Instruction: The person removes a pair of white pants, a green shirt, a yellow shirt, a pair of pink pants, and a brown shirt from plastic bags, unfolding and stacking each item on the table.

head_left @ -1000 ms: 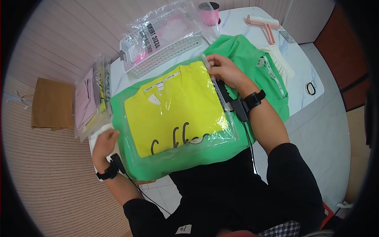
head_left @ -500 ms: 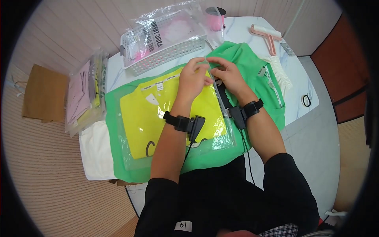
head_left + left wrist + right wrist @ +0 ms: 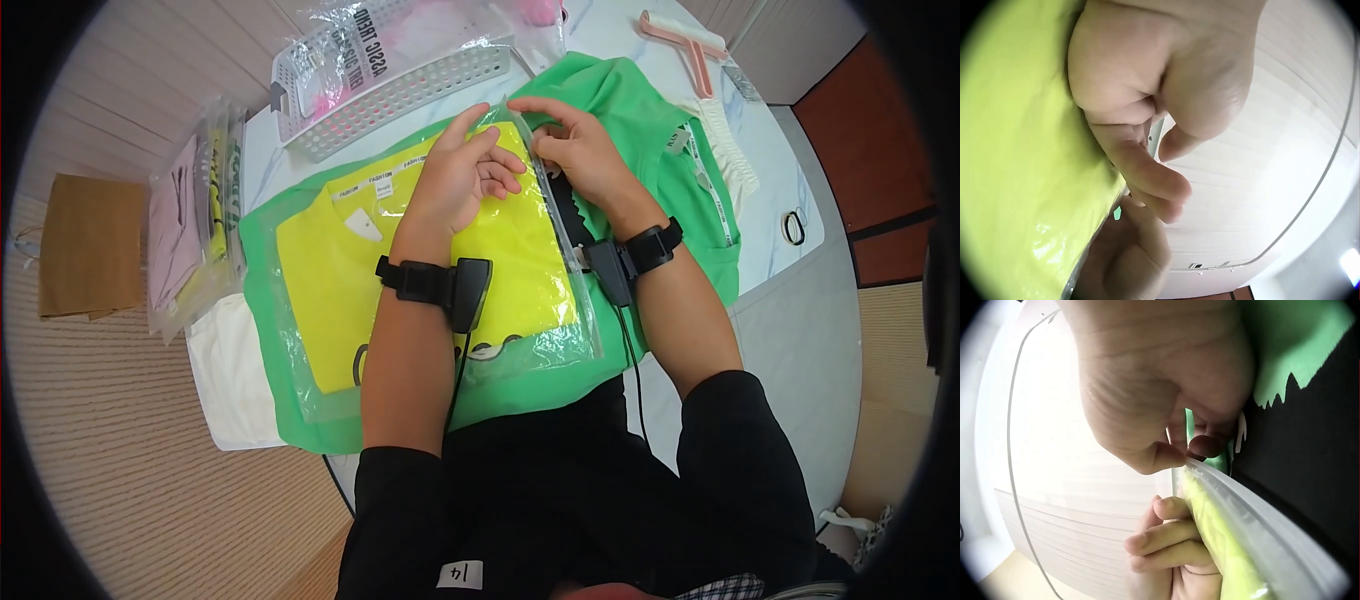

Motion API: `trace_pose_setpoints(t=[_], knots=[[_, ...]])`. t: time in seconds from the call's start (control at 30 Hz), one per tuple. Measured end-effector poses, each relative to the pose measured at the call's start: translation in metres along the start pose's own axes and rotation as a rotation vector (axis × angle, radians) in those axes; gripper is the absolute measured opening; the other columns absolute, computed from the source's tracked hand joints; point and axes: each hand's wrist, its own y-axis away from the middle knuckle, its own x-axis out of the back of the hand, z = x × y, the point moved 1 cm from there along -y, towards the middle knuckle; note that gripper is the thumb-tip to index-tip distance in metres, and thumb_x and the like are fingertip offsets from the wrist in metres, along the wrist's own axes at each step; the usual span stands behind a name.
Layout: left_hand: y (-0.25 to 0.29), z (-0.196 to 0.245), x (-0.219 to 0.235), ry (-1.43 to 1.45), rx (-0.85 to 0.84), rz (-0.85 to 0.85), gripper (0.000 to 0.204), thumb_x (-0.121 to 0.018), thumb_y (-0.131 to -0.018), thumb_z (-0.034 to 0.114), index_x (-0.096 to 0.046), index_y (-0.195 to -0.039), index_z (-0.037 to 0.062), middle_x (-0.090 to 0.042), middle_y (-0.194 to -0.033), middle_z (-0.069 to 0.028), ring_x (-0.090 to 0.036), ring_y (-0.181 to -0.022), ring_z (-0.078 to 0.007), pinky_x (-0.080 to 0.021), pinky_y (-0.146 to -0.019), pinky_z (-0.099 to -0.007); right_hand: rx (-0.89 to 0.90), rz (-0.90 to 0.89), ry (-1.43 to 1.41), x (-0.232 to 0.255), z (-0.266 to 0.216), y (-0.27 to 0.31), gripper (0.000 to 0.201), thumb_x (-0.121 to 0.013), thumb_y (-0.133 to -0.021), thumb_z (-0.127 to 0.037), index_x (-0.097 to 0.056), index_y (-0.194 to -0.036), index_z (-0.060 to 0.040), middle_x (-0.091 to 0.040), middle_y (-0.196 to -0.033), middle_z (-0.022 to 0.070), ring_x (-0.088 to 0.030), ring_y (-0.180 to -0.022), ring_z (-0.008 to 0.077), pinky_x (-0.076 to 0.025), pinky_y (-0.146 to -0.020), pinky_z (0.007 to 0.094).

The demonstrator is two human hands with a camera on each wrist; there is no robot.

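Observation:
A yellow T-shirt (image 3: 510,260) with black lettering lies folded inside a clear zip bag (image 3: 575,345), on top of a spread green garment (image 3: 635,120). My right hand (image 3: 585,155) pinches the bag's edge near its far right corner; in the right wrist view, thumb and finger meet on the pale zip strip (image 3: 1235,494). Across the bag, my left hand (image 3: 465,175) reaches toward that same corner, its fingers loosely bent beside the edge and nothing in its grasp. Part of the shirt's lettering is hidden under the left forearm.
Behind the bag stands a white perforated basket (image 3: 400,100) with printed clear packaging over it. Bagged clothes (image 3: 185,220) and a brown paper bag (image 3: 90,245) are at the left. A pink-handled roller (image 3: 695,50) and white fabric (image 3: 230,370) lie on the table.
My left hand has come from the bag's left side across to its far right corner, beside the right hand. The right hand stays at the bag's edge.

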Motion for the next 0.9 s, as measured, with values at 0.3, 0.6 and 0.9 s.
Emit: trace_pose_setpoints(t=[0.3, 0.6, 0.9], knots=[[0.0011, -0.0005, -0.0040, 0.040, -0.033, 0.016, 0.032, -0.047, -0.095, 0.012, -0.041, -0.125, -0.0005, -0.064, -0.084, -0.0207, -0.066, -0.070, -0.0238, -0.052, -0.059, -0.0274, -0.007, 0.083, -0.017, -0.0015, -0.0015, -0.0004, 0.030, -0.054, -0.077, -0.001, -0.062, -0.105, -0.0025, -0.053, -0.068, -0.0033, -0.045, -0.057, 0.0037, -0.036, -0.051, 0.0194], [-0.0025, -0.0030, -0.0017, 0.068, -0.068, 0.020, 0.033, -0.050, -0.092, 0.008, -0.040, -0.122, -0.0035, -0.063, -0.086, -0.0217, -0.066, -0.075, -0.0265, -0.054, -0.065, -0.0314, -0.039, 0.136, 0.021, 0.0055, 0.0024, -0.0020, 0.018, -0.050, -0.083, -0.006, -0.063, -0.095, -0.0033, -0.058, -0.076, -0.0003, -0.051, -0.061, 0.0065, -0.040, -0.055, 0.0196], [-0.0044, -0.0065, -0.0002, 0.068, -0.122, 0.088, 0.026, -0.054, -0.090, 0.008, -0.044, -0.112, -0.0028, -0.062, -0.084, -0.0196, -0.066, -0.072, -0.0266, -0.054, -0.063, -0.0319, -0.033, 0.097, 0.098, 0.0037, -0.0030, 0.0022, 0.012, -0.055, -0.087, -0.010, -0.064, -0.092, -0.0047, -0.060, -0.080, -0.0021, -0.053, -0.066, 0.0052, -0.043, -0.058, 0.0189]])
